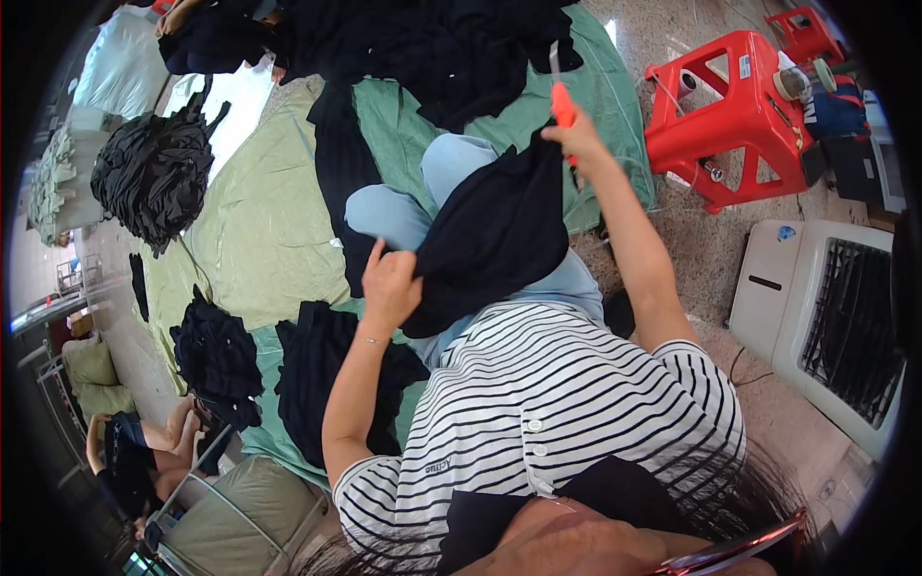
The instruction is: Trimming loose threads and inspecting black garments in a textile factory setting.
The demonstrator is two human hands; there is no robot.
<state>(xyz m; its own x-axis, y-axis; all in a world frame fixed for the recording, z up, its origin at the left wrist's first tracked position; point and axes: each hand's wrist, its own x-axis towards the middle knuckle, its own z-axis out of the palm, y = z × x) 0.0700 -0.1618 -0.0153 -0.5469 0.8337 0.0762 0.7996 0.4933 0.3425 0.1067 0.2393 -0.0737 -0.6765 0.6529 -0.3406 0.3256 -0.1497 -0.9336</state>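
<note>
Striped shirt (567,403) nearest. Left hand (389,283) pinched dark garment (495,240); right hand (576,134) clenched orange snips (562,101). Trimming underway; next cut likely needs taut fabric.

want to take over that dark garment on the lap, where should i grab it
Grip the dark garment at its free lower-right hem, coming in from the right. The left hand pinches the left edge and the right hand, holding an orange cutter, holds the top corner.
</note>
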